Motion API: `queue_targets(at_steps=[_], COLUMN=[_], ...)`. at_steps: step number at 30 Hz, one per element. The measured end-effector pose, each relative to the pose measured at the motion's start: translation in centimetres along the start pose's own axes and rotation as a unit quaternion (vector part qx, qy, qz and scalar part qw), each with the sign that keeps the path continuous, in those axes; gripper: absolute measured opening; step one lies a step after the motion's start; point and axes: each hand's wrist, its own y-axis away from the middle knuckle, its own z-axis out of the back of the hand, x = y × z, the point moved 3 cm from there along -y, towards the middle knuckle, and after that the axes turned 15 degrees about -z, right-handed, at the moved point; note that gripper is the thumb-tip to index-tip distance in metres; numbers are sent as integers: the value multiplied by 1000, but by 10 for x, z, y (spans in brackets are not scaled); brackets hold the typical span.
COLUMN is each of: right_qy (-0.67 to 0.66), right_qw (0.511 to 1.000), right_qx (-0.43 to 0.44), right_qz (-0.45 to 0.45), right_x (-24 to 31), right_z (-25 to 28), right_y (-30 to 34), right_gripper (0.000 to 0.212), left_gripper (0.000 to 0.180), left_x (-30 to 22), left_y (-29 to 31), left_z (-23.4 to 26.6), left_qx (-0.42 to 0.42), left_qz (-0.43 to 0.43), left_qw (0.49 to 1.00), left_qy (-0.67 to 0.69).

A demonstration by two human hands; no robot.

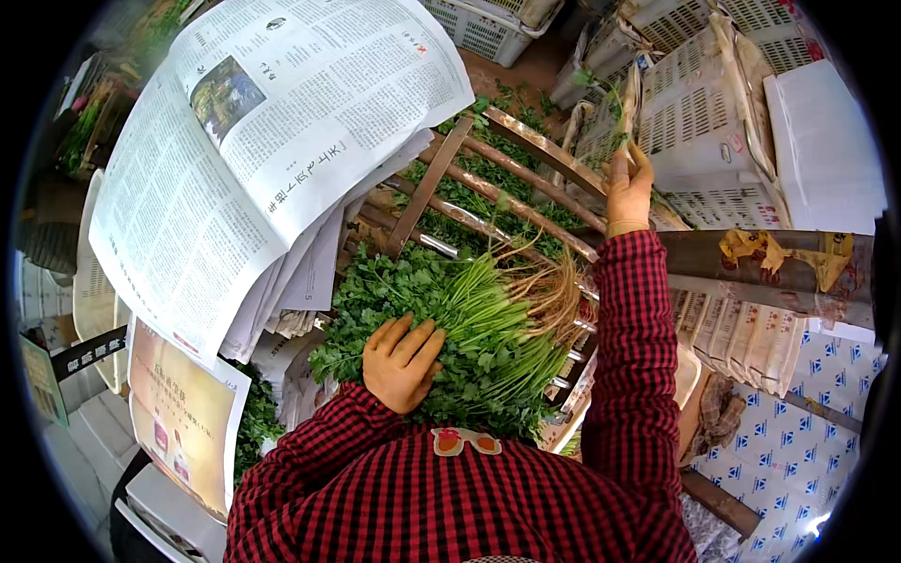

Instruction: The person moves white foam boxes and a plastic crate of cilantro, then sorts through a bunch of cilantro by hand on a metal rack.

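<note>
A heap of coriander (pixel 469 314) lies on a metal-barred rack in front of me, leaves toward the left and brown roots (pixel 554 281) toward the right. My left hand (pixel 404 364), which looks gloved, rests on the leaves with its fingers stretched out. Reaching far to the right, my right hand (pixel 630 188) pinches a thin green sprig (pixel 615 101) that looks like coriander, held up beside the crates. The bars (pixel 507 183) of the rack show beyond the heap, with loose greens (pixel 469 230) visible beneath them.
A stack of newspapers (pixel 328 113) curls up at the left, beside a printed colour sheet (pixel 183 413). White plastic crates (pixel 694 103) are piled at the far right. A metal beam (pixel 694 253) with torn tape juts in below them. Another crate (pixel 479 33) stands at the back.
</note>
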Motion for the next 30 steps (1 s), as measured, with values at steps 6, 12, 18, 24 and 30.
queue_targets(at_steps=[6,12,18,24,30], right_qy=[306,95,209,255,363], right_qw=[856,906,974,852,738], right_qx=[368,385,-83,404,479], right_qz=[197,148,8,215,307], right_x=[14,-12,-14,31,10], right_z=[-44,-57,4,-43,-78], right_y=[120,114,33,128,156], right_gripper=[56,11,44,69,22], left_gripper=[58,56,52,54,56], left_x=[2,1,1,3,-9], left_y=[4,0,0,2,-1], left_z=[-2,0,-1,0,4], left_qx=[-1,-6,-14,-3,15], left_qz=[14,10,-3,-8,16], left_qw=[1000,1000,1000,1000,999], left_qy=[1,6,3,-6,-47])
